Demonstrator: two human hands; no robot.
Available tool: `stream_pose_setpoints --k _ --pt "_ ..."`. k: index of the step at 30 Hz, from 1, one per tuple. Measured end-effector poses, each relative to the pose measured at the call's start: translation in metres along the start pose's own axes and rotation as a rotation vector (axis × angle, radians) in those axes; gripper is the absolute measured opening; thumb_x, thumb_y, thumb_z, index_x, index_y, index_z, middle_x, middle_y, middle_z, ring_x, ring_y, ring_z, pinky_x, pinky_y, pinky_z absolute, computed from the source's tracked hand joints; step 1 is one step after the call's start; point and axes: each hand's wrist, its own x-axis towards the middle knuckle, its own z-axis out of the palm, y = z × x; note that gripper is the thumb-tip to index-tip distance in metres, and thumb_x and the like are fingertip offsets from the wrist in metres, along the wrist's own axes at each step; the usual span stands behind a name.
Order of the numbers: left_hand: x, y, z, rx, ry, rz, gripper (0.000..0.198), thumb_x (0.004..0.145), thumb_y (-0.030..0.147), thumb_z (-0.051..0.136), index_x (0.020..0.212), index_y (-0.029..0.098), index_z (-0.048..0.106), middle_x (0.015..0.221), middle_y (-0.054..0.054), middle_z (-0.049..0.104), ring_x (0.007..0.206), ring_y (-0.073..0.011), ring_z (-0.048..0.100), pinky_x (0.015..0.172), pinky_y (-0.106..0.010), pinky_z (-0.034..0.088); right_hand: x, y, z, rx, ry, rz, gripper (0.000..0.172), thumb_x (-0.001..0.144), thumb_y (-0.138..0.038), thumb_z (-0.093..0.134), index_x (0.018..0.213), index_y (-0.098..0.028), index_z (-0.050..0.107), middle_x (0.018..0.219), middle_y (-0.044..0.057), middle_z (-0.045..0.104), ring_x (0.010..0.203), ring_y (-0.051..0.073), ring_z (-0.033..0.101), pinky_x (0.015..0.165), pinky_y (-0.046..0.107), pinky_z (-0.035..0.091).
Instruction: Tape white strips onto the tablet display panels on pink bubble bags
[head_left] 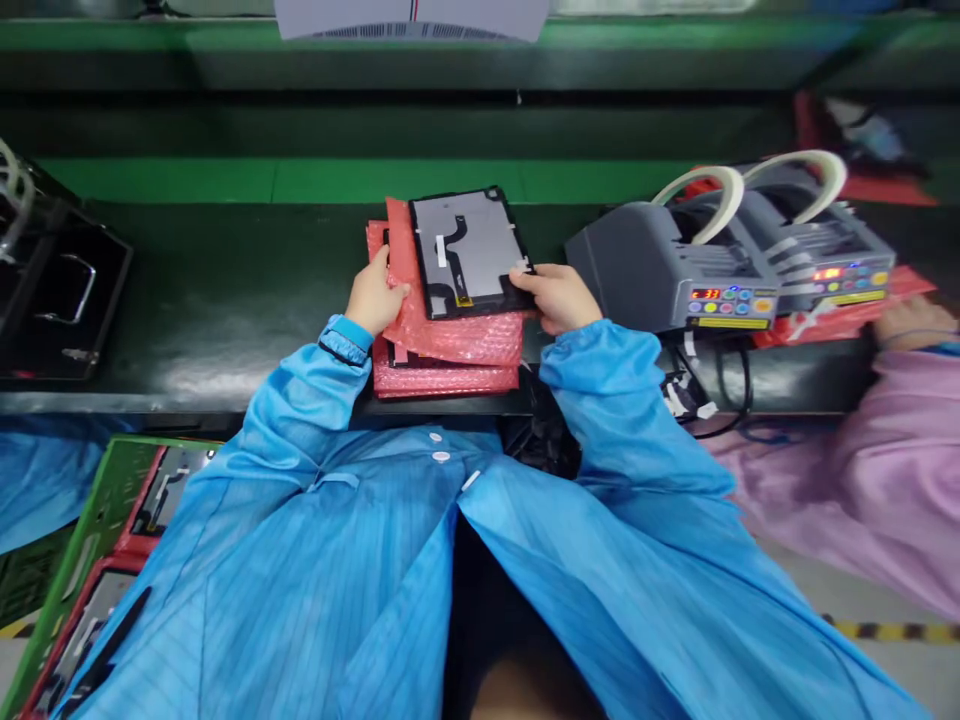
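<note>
A grey flat panel (469,250) with a black flex cable lies on top of a stack of pink bubble-wrap bags (450,350) on the dark conveyor belt. My right hand (556,296) grips the panel's right lower corner with fingers curled. At the stack's left edge my left hand (375,298) is closed on the top pink bubble-wrap bag. Both arms wear blue sleeves.
Two grey tape dispensers (679,268) with tape rolls stand to the right. A co-worker's hand and pink sleeve (911,325) sit at the far right. A black tray (52,290) lies at the left. A green crate (112,500) with more panels is at the lower left.
</note>
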Motion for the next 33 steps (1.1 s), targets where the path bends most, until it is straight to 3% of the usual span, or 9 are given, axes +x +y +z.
stream_pose_setpoints --k 3,6,10,16,22,25,29,31,33 --pt "-0.019 0.011 -0.004 0.113 0.008 -0.062 0.066 0.073 0.005 0.064 0.136 0.013 0.05 0.114 -0.011 0.072 0.094 -0.0221 0.07 0.097 -0.038 0.053 0.005 -0.006 -0.012 -0.068 0.105 -0.089 0.019 0.081 -0.009 0.06 0.065 -0.017 0.053 0.048 -0.006 0.048 0.037 0.006 0.041 0.03 0.017 0.03" --pt "-0.039 0.022 -0.007 0.21 0.026 -0.094 0.07 0.076 0.007 0.062 0.143 0.011 0.042 0.097 -0.008 0.073 0.082 -0.0209 0.069 0.09 -0.037 0.054 -0.003 -0.01 -0.022 0.052 0.18 -0.164 0.021 0.083 -0.016 0.06 0.066 -0.02 0.048 0.047 -0.007 0.041 0.035 0.005 0.034 0.028 0.016 0.025" --pt "-0.054 0.023 -0.009 0.318 0.06 -0.065 0.062 0.082 0.015 0.058 0.142 0.011 0.04 0.078 -0.004 0.069 0.076 -0.024 0.069 0.086 -0.038 0.054 -0.036 -0.005 -0.022 0.19 0.139 -0.169 0.026 0.086 -0.029 0.062 0.067 -0.021 0.046 0.05 -0.006 0.041 0.035 0.004 0.033 0.027 0.016 0.025" --pt "-0.051 0.007 -0.018 0.428 -0.019 -0.044 0.052 0.087 0.022 0.051 0.138 0.016 0.042 0.074 -0.005 0.067 0.083 -0.0305 0.071 0.088 -0.046 0.054 -0.07 0.016 0.001 0.252 0.045 -0.019 0.027 0.084 -0.03 0.066 0.067 -0.019 0.048 0.046 -0.009 0.041 0.029 0.002 0.032 0.025 0.015 0.021" --pt "-0.057 0.005 -0.02 0.423 -0.074 -0.093 0.052 0.088 0.022 0.044 0.139 0.013 0.036 0.083 -0.01 0.072 0.086 -0.0323 0.071 0.086 -0.051 0.054 -0.064 0.035 0.015 0.099 -0.019 -0.006 0.031 0.082 -0.043 0.068 0.076 -0.02 0.048 0.048 -0.01 0.045 0.029 0.004 0.035 0.028 0.018 0.026" --pt "-0.059 0.003 -0.016 0.445 -0.042 -0.087 0.05 0.088 0.02 0.041 0.137 0.017 0.037 0.084 -0.01 0.072 0.083 -0.032 0.071 0.085 -0.049 0.054 -0.065 0.035 0.014 -0.226 -0.033 -0.101 0.021 0.087 -0.038 0.062 0.09 -0.02 0.051 0.051 -0.007 0.053 0.034 0.01 0.046 0.038 0.023 0.037" --pt "-0.059 0.0 -0.013 0.478 -0.009 -0.086 0.049 0.084 0.02 0.044 0.132 0.021 0.041 0.081 -0.009 0.07 0.078 -0.0326 0.07 0.083 -0.047 0.052 -0.072 0.037 -0.007 -0.746 0.049 -0.4 0.024 0.084 -0.042 0.066 0.082 -0.018 0.061 0.06 0.005 0.062 0.069 0.023 0.067 0.069 0.031 0.049" --pt "-0.059 -0.002 -0.015 0.487 -0.009 -0.091 0.048 0.083 0.022 0.045 0.131 0.02 0.041 0.077 -0.007 0.068 0.077 -0.0326 0.069 0.083 -0.046 0.052 -0.074 0.045 -0.031 -0.746 0.111 -0.429 0.034 0.086 -0.051 0.061 0.071 -0.02 0.06 0.059 0.007 0.062 0.073 0.024 0.067 0.071 0.032 0.049" --pt "-0.058 -0.001 -0.021 0.476 0.001 -0.057 0.042 0.083 0.025 0.046 0.125 0.021 0.043 0.072 -0.004 0.065 0.075 -0.0301 0.068 0.082 -0.042 0.051 -0.072 0.058 -0.065 -0.57 0.254 -0.37 0.042 0.088 -0.058 0.053 0.067 -0.022 0.056 0.054 0.003 0.057 0.063 0.02 0.062 0.064 0.031 0.047"
